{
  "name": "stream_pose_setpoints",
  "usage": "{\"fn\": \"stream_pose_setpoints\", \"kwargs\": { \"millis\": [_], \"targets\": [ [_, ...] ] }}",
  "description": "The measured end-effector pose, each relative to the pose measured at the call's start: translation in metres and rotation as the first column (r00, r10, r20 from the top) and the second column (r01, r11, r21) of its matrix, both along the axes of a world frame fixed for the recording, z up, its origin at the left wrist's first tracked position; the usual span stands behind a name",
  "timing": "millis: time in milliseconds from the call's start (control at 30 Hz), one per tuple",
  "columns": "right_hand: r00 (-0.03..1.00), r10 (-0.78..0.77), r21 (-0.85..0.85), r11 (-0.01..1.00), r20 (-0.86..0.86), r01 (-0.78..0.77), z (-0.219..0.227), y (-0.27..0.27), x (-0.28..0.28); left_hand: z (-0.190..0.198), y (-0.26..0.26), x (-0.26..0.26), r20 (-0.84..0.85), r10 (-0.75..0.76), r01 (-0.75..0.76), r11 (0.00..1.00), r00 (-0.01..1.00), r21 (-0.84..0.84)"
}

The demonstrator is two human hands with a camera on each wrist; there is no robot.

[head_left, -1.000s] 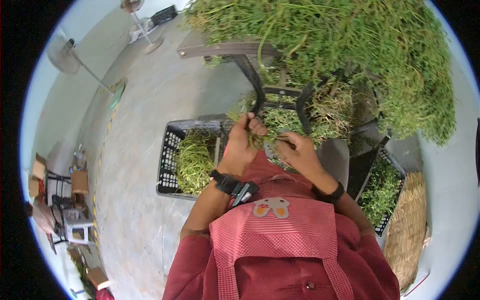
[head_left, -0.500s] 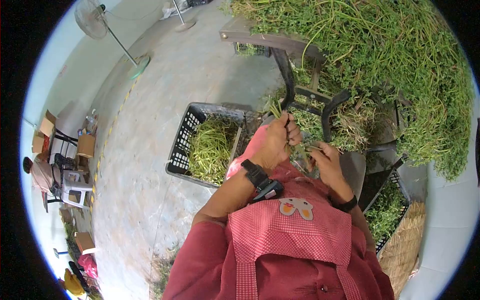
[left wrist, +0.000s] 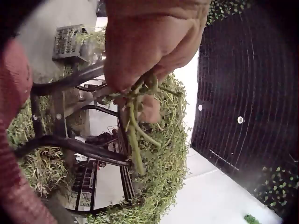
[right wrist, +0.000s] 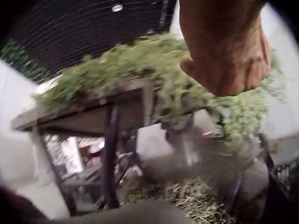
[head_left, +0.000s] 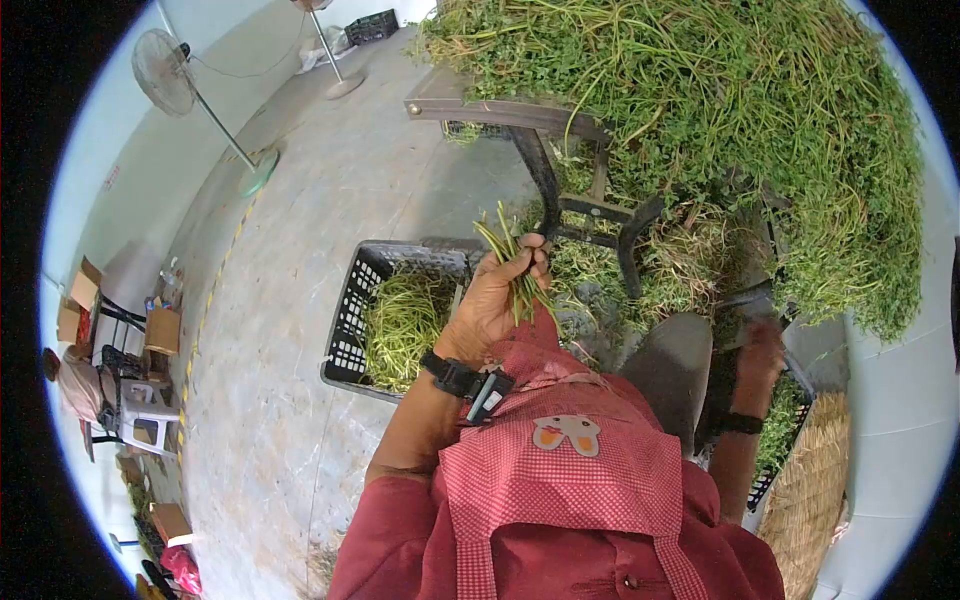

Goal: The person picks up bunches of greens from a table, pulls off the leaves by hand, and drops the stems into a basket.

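Note:
My left hand grips a small bunch of green stems over my lap, their ends sticking out above and below the fingers. In the left wrist view, stems hang out past the curled hand. My right hand is blurred, out at the right side close to a crate of leafy greens. The right wrist view shows the back and knuckles of that hand; its fingertips are hidden, and I cannot tell whether it holds anything.
A big heap of leafy stems covers the table ahead. To the left on the floor stands a black crate with cut stems. Dry stalks lie under the table. A straw mat is at the right; a fan stands far left.
Earlier both hands were together at the stems. The right hand has since moved away to the right, toward the side crate, while the left keeps its grip on the bunch.

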State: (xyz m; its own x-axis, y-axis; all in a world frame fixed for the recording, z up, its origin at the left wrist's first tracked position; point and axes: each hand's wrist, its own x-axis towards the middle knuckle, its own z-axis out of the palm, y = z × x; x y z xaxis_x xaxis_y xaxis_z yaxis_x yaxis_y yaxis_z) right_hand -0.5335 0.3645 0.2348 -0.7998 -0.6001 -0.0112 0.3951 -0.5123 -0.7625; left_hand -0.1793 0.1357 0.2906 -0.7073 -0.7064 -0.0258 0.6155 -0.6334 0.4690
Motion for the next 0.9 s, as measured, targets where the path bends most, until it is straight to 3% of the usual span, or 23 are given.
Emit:
{"fn": "stream_pose_setpoints", "kwargs": {
  "millis": [100,133,200,233,267,300,367,433,467,500,567,633,667,733,833,900],
  "targets": [
    [0.995,-0.017,-0.239,0.970,0.101,0.041,0.003,0.058,-0.040,0.004,0.005,0.006,0.104,0.035,-0.033,0.999,0.994,-0.014],
    [0.986,-0.096,-0.224,0.966,0.137,0.125,-0.001,0.067,-0.044,0.004,0.004,0.006,0.146,0.039,-0.031,0.998,0.988,-0.053],
    [0.861,-0.459,0.059,0.887,0.220,0.458,-0.029,0.071,-0.067,0.000,0.001,0.007,0.160,0.019,-0.001,0.993,0.987,-0.114],
    [0.860,-0.460,0.064,0.887,0.220,0.458,-0.058,0.064,-0.076,-0.002,0.001,0.008,0.179,0.000,0.030,0.986,0.984,-0.167],
    [0.973,-0.156,-0.041,0.985,0.171,0.165,-0.084,0.060,-0.080,-0.004,0.002,0.007,0.186,-0.006,0.035,0.987,0.983,-0.158],
    [0.983,0.158,-0.127,0.981,0.092,-0.146,-0.096,0.059,-0.083,-0.004,0.002,0.004,0.129,-0.036,0.049,0.994,0.991,-0.101],
    [0.989,0.113,0.150,0.981,0.091,-0.126,-0.046,-0.002,-0.007,-0.001,0.004,-0.002,0.068,-0.072,0.076,0.996,0.995,-0.046],
    [0.948,0.258,0.189,0.956,-0.185,-0.224,-0.035,-0.038,0.038,0.006,0.008,-0.006,-0.027,-0.097,0.098,0.994,0.995,0.052],
    [0.912,0.340,0.339,0.906,-0.229,-0.252,-0.002,-0.054,0.072,0.004,0.008,-0.008,-0.023,-0.101,0.102,0.993,0.995,0.056],
    [0.867,0.425,0.481,0.835,-0.258,-0.266,0.040,-0.066,0.105,0.002,0.006,-0.010,-0.033,-0.103,0.105,0.993,0.994,0.061],
    [0.630,0.637,0.613,0.729,-0.444,-0.304,0.077,-0.079,0.144,-0.002,0.006,-0.012,-0.049,-0.107,0.110,0.991,0.993,0.075],
    [0.340,0.654,0.601,0.756,-0.676,-0.259,0.102,-0.086,0.177,0.001,0.009,-0.013,-0.049,-0.119,0.123,0.988,0.992,0.091],
    [0.344,0.654,0.603,0.756,-0.674,-0.255,0.102,-0.089,0.187,0.002,0.011,-0.014,-0.053,-0.127,0.132,0.986,0.991,0.103],
    [-0.038,0.551,0.551,0.824,-0.834,-0.131,0.099,-0.092,0.203,0.004,0.012,-0.017,-0.052,-0.122,0.127,0.986,0.991,0.109],
    [-0.091,0.474,0.475,0.880,-0.876,0.002,0.093,-0.096,0.220,-0.002,0.010,-0.018,-0.056,-0.104,0.110,0.986,0.993,0.128],
    [-0.075,0.455,0.455,0.890,-0.887,0.022,0.084,-0.099,0.222,-0.001,0.013,-0.019,-0.061,-0.098,0.106,0.984,0.993,0.142]
  ]
}}
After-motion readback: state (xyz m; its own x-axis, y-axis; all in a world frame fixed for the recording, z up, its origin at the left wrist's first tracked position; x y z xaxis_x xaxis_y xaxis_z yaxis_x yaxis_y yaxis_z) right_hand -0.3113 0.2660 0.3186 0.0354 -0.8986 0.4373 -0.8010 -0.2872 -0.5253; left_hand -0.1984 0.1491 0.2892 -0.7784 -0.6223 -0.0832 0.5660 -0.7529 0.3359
